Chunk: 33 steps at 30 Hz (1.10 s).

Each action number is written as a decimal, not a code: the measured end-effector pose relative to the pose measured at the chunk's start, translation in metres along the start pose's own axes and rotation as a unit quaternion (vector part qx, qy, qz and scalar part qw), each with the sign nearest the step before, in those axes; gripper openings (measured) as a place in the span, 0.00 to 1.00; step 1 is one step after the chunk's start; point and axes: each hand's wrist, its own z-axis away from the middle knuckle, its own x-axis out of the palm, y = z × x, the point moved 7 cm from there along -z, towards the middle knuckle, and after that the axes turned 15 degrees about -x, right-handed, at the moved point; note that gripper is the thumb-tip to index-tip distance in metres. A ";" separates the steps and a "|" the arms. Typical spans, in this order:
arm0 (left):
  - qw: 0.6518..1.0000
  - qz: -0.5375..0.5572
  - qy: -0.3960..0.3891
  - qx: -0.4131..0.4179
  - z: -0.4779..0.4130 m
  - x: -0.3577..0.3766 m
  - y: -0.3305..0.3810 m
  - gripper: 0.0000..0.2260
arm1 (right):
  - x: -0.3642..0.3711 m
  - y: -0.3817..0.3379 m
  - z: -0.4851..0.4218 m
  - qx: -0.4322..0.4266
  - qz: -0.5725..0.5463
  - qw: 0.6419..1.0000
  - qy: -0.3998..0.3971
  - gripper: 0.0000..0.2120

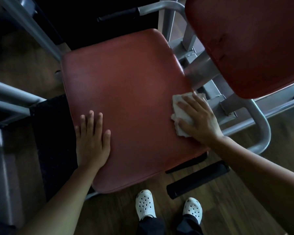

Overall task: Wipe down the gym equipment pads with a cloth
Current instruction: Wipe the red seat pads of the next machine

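A large red seat pad (126,99) fills the middle of the view. My left hand (92,141) lies flat on its near left edge, fingers apart, holding nothing. My right hand (199,117) presses a crumpled white cloth (181,112) against the pad's right edge, fingers spread over it. A second red pad (251,41), the backrest, leans at the upper right, above and beyond my right hand.
Grey metal frame tubes (260,122) curve around the right side, with more tubes (10,97) at the left. Black foam handles (197,180) jut out below the seat's near right corner. My feet in white clogs (145,204) stand on dark wood flooring.
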 end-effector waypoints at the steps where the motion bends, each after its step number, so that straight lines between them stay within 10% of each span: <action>1: 1.000 0.000 -0.003 0.000 0.000 0.001 0.000 0.28 | 0.000 -0.006 0.009 -0.039 -0.002 0.999 -0.013 0.29; 14: 1.000 0.015 -0.016 0.013 -0.003 0.003 -0.004 0.28 | 0.058 -0.137 -0.002 -0.293 -0.024 0.949 -0.117 0.34; 33: 1.000 0.009 -0.009 0.015 0.000 0.002 -0.004 0.27 | 0.011 -0.032 -0.010 0.013 0.047 0.999 0.024 0.36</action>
